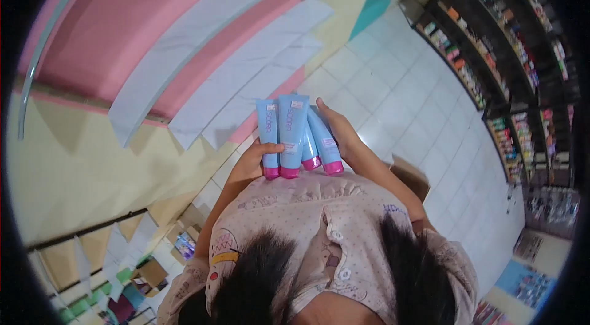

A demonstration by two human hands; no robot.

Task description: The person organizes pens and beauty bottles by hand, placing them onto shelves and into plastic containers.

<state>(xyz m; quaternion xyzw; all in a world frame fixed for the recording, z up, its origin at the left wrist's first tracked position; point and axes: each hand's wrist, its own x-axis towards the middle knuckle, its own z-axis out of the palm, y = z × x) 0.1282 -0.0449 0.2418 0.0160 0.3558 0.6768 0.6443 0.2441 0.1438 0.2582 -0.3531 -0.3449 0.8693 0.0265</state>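
Note:
Several light blue squeeze tubes with pink caps are bunched together in front of my chest, caps toward me. The lettering on two of them reads like "SCORA". My left hand is closed around the tubes on the left, its thumb lying across their front. My right hand cups the right side of the bunch, against the rightmost tube. One digit of it points up beside the tubes; its other fingers are hidden behind them.
White marbled shelves on a pink wall panel are at the left. Dark shelves packed with small goods line the right. A cardboard box stands on the tiled floor by my right arm. More boxes are at lower left.

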